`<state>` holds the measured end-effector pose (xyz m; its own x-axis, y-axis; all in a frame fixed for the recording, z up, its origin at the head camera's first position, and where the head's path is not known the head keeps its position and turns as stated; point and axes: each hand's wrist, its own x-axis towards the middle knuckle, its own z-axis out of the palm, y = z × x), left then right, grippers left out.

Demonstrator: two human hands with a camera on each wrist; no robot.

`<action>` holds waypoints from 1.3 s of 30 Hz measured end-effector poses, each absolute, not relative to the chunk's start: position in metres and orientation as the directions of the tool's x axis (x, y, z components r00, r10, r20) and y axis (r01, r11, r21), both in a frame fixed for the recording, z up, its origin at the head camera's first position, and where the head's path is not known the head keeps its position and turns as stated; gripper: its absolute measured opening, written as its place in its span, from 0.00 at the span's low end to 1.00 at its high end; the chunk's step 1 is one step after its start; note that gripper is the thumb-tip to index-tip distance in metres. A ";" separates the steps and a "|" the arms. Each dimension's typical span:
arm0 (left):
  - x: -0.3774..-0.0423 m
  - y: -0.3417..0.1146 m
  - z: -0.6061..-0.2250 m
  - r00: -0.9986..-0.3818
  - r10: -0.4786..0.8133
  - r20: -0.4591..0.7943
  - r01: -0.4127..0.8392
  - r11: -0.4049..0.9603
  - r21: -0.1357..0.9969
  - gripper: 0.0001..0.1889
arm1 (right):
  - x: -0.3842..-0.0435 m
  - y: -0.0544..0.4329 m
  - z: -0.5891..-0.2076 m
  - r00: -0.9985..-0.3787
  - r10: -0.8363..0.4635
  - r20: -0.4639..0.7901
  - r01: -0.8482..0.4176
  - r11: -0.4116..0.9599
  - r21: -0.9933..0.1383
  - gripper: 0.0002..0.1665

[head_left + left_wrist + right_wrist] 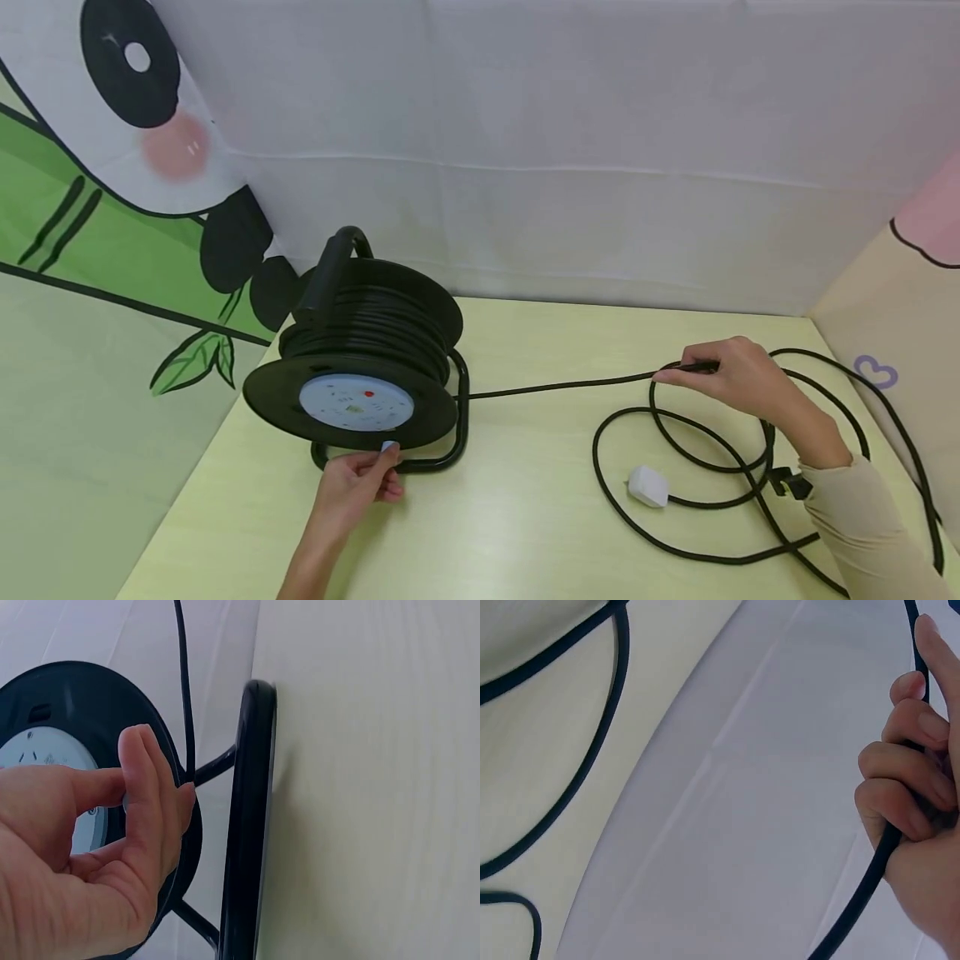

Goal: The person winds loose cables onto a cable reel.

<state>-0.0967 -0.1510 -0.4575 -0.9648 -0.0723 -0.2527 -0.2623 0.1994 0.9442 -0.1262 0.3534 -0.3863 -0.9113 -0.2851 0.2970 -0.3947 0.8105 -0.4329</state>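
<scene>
"What are the hands doing, in the head view?"

"The left hand (pixel 352 485) pinches a small pale knob (pixel 389 446) between thumb and finger, just at the front rim of the reel (pixel 360 365). The right hand (pixel 738 375), well off to the right, grips the cable (pixel 555 387), fingers bent over it."

"And the reel itself?"

"On the left part of the table (pixel 525 525), toward the back. Smooth black discs, with cable wound in neat ridges between them, a curved black handle (pixel 330 287) on top and a round pale socket plate (pixel 330 400) in front. One stretch of cable runs nearly straight to the right hand; beyond it lie loose loops, with a blocky white plug (pixel 648 487) among them."

"What does the left wrist view add?"

"The thumb and fingers close together on that knob (mostly hidden by them, I admit), right before the disc. The frame (pixel 251 825) is glossy, rounded black tube; the tabletop beside it is pale, with faint streaks."

"The right wrist view?"

"Fingers curled firmly round the matte, round cable, which comes out below the fist. Behind hangs a creased, whitish cloth (pixel 727 810)."
</scene>
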 end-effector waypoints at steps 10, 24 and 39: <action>-0.098 -0.186 -0.449 -0.947 -0.161 -0.277 -0.308 0.218 0.926 0.21 | -0.110 0.395 -0.391 -0.917 -0.178 0.358 -0.342 0.813 -0.471 0.22; -0.098 -0.221 -0.427 -0.939 -0.257 -0.227 -0.291 0.247 0.924 0.27 | -0.108 0.411 -0.412 -0.937 -0.134 0.322 -0.289 0.816 -0.501 0.24; -0.097 -0.237 -0.399 -0.926 -0.336 -0.173 -0.238 0.160 0.958 0.17 | -0.114 0.420 -0.427 -0.955 -0.082 0.285 -0.232 0.806 -0.545 0.19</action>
